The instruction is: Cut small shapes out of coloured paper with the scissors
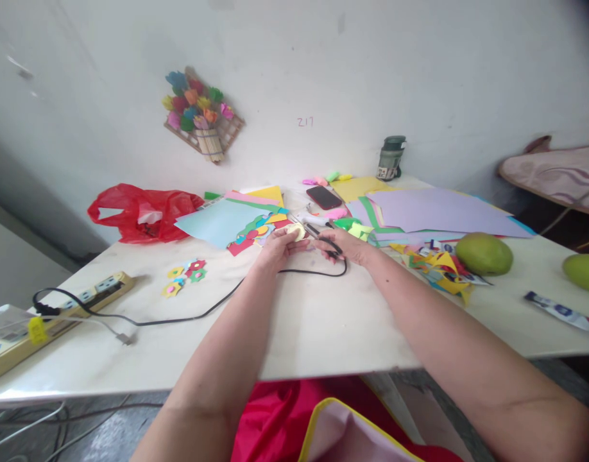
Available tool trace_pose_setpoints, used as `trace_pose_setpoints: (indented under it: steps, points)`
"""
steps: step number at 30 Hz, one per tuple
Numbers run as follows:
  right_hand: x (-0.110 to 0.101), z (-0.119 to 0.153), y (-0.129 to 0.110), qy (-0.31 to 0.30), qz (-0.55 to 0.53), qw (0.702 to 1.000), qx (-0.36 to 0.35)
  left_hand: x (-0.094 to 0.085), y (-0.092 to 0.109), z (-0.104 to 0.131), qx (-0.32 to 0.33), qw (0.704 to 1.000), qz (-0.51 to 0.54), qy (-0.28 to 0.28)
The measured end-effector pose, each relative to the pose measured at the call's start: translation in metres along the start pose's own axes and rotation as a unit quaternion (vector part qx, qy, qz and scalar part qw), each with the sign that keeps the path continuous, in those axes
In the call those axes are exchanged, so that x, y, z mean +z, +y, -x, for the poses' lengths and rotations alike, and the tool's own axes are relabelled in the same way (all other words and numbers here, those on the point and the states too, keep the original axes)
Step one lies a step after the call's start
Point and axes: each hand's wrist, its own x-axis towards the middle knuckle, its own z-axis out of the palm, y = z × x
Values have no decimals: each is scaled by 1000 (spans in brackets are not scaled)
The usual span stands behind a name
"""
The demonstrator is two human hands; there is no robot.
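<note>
My left hand (280, 247) is closed on a small pale yellow paper piece (297, 229), pinched at the fingertips. My right hand (345, 246) grips scissors (331, 246) by their black handles. The blades point left, toward the paper, and I cannot tell whether they touch it. Just beyond my hands lie coloured paper cut-outs (249, 236) on the left and green paper pieces (355, 226) on the right. Several small paper flowers (170, 290) rest on the table to the left.
A black cord (179, 323) runs from the power strip (77, 308) across the table below my hands. Behind are a phone (324, 197), a red plastic bag (131, 215) and coloured sheets (434, 208). Paper scraps (439, 269), green mangoes (484, 254) and a tube (561, 312) lie right.
</note>
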Motion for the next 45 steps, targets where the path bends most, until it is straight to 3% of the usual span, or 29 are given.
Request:
trace_pose_setpoints:
  steps: [45]
  points:
    - [-1, -3, 4, 9, 2, 1000, -1, -4, -2, -2, 7, 1000, -13, 15]
